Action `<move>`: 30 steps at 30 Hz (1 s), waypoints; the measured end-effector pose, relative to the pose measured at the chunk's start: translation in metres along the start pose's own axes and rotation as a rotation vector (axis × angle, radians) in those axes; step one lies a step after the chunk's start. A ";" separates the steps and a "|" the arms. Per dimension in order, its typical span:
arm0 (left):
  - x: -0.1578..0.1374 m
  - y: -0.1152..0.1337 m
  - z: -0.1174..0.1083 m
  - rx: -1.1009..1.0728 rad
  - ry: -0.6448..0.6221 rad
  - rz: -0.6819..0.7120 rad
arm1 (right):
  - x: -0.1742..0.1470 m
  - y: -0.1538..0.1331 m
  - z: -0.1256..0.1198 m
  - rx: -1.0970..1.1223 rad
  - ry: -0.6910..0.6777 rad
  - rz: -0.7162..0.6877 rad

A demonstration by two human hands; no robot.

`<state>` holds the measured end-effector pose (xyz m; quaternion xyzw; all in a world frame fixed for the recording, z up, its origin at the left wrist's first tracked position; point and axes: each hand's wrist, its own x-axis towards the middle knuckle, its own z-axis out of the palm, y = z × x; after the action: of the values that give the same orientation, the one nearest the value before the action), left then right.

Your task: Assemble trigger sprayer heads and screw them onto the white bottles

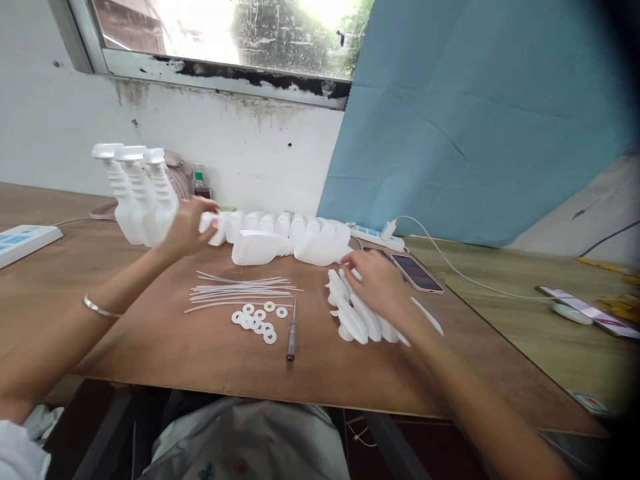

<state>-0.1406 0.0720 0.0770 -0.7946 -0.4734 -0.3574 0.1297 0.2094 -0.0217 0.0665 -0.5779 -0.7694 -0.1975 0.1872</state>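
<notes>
My left hand (191, 225) is at the left end of a row of white plastic bottles (253, 223) lying on the table. Its thumb and fingers are apart around the end of one bottle, and I cannot see a firm grip. Slightly blurred, my right hand (374, 279) hovers over or touches a pile of white curved plastic pieces (357, 323), fingers loosely bent and apart. Between the hands lie thin white tubes (240, 291), several white ring washers (259, 325) and a screwdriver (292, 337) with a clear handle.
Three white bottles with spray heads (143, 193) stand upright at the back left. A power strip (27, 241) is at the far left, another (373, 235) at the back right. A phone (417, 273) lies right of my right hand. A blue cloth (450, 120) hangs behind.
</notes>
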 end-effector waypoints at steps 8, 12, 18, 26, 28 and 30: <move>-0.038 0.086 -0.004 -0.306 -1.108 0.304 | 0.027 -0.063 0.035 -0.360 -0.224 0.074; -0.046 0.088 0.008 -0.293 -1.050 0.317 | 0.033 -0.067 0.047 -0.232 -0.218 0.157; -0.050 0.087 0.021 -0.264 -0.963 0.382 | 0.034 -0.072 0.059 -0.280 -0.213 0.130; -0.048 0.078 0.022 -0.820 -0.793 0.009 | 0.035 -0.076 0.027 -0.194 -0.254 0.028; -0.046 0.075 0.023 -1.005 -0.676 -0.174 | 0.032 -0.075 0.018 0.015 -0.166 -0.057; -0.045 0.071 0.026 -1.124 -0.520 -0.352 | 0.026 -0.074 0.016 0.332 -0.054 -0.104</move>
<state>-0.0822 0.0196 0.0372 -0.7125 -0.3531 -0.3626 -0.4860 0.1303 -0.0112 0.0594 -0.5037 -0.8250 -0.0613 0.2489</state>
